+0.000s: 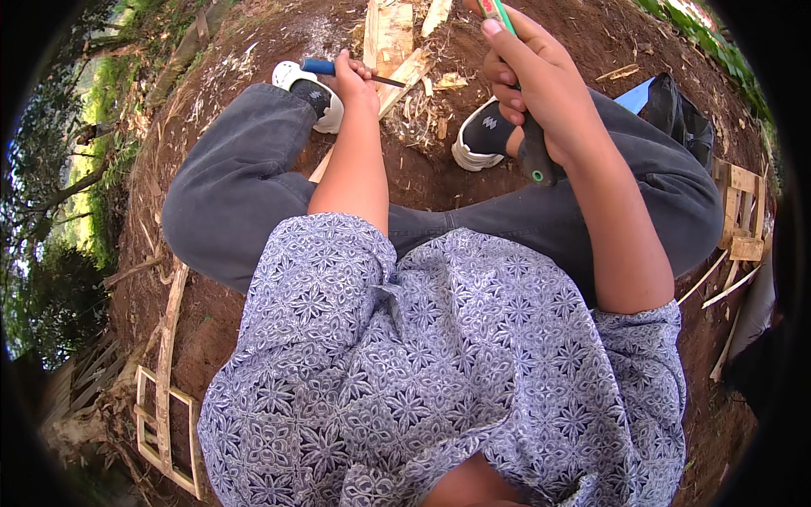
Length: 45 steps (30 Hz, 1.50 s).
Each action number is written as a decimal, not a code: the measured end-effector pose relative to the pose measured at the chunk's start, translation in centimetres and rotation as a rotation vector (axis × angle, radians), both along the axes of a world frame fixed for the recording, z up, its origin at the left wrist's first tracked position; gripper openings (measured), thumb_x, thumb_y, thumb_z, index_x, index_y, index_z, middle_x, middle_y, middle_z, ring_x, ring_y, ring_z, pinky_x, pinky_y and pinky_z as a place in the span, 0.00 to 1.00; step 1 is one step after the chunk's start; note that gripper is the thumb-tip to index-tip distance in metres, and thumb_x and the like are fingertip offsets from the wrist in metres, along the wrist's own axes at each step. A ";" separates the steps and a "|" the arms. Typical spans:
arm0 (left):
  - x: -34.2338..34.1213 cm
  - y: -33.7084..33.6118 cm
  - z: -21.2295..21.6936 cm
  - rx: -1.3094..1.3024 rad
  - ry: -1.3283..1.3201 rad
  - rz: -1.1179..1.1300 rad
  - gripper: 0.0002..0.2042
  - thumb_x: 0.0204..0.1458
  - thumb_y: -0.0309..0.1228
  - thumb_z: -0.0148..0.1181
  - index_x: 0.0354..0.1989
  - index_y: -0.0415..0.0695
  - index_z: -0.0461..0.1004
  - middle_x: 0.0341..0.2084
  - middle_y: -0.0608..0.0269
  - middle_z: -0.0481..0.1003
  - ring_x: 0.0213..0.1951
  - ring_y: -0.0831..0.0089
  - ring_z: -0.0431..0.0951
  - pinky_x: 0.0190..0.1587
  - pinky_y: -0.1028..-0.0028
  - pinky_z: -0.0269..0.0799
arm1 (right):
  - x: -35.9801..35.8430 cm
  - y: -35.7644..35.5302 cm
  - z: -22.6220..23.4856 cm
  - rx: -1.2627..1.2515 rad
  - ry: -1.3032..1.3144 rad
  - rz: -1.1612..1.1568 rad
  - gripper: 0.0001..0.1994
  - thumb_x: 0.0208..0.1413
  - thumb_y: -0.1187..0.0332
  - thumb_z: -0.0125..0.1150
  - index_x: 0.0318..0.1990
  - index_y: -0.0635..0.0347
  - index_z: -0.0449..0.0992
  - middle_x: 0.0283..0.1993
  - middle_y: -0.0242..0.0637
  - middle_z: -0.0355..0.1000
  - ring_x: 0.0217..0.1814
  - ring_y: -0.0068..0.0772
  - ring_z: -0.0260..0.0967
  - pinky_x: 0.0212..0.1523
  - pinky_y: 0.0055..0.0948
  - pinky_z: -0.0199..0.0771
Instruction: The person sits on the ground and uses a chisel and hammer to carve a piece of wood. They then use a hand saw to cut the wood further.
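Observation:
My left hand (358,80) is closed around a chisel with a blue handle (318,66). Its thin dark blade (389,82) points right, and the tip is at or just above a pale wooden piece (410,72); contact is unclear. Raised on the right, my right hand (541,84) grips what looks like a hammer by its black and green handle (536,152). The hammer's head lies beyond the top edge of the picture. A wide pale board (394,38) extends away behind the wooden piece.
Wood shavings (420,114) litter the brown soil between my shoes. At lower left lies a wooden frame (182,439) with a long strip across it. Another slatted wooden frame (743,203) and a black bag (676,114) are at right. Trees (59,186) line the left.

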<state>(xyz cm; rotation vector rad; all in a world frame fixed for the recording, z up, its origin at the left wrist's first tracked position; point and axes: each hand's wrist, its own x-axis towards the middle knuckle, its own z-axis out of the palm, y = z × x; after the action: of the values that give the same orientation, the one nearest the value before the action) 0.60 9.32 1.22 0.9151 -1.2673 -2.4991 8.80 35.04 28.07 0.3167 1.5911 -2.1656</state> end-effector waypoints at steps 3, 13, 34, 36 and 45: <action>-3.1 3.3 2.3 -0.156 0.148 -0.263 0.14 0.58 0.34 0.62 0.25 0.48 0.63 0.17 0.69 0.63 0.17 0.76 0.61 0.25 0.68 0.67 | 0.1 0.0 0.1 0.005 0.020 0.009 0.16 0.71 0.68 0.48 0.64 0.55 0.68 0.24 0.20 0.57 0.17 0.13 0.50 0.17 0.18 0.54; -6.5 5.2 0.5 -1.108 0.218 -0.680 0.29 0.60 0.34 0.61 0.69 0.36 0.61 0.49 0.43 0.78 0.45 0.56 0.82 0.50 0.63 0.77 | -0.4 0.3 -0.7 0.072 0.023 -0.007 0.20 0.71 0.68 0.49 0.68 0.56 0.66 0.26 0.20 0.60 0.17 0.12 0.51 0.17 0.17 0.55; -5.1 3.9 2.7 -1.214 0.370 -0.654 0.17 0.55 0.34 0.69 0.48 0.37 0.77 0.37 0.48 0.83 0.40 0.59 0.84 0.44 0.64 0.77 | -0.2 0.1 -0.5 0.183 -0.005 0.043 0.19 0.71 0.65 0.51 0.66 0.55 0.69 0.23 0.20 0.60 0.17 0.12 0.53 0.16 0.17 0.55; -5.0 3.9 2.6 -1.256 0.397 -0.596 0.17 0.55 0.33 0.69 0.49 0.37 0.77 0.37 0.49 0.83 0.41 0.58 0.84 0.46 0.64 0.77 | -0.2 0.1 -0.5 0.185 -0.009 0.048 0.19 0.71 0.65 0.51 0.66 0.55 0.69 0.23 0.20 0.59 0.16 0.12 0.53 0.16 0.17 0.54; -3.4 4.3 3.1 -1.231 0.388 -0.661 0.18 0.56 0.41 0.70 0.46 0.40 0.76 0.31 0.55 0.82 0.31 0.65 0.83 0.37 0.66 0.80 | -1.3 -1.0 4.6 0.205 -0.029 -0.047 0.21 0.71 0.67 0.51 0.69 0.58 0.66 0.31 0.24 0.69 0.22 0.13 0.62 0.20 0.18 0.63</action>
<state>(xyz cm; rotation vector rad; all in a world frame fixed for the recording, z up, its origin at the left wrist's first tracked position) -2.81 13.66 4.31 -0.3082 -2.6266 -1.4306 7.50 34.00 32.67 0.4502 1.8096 -2.0247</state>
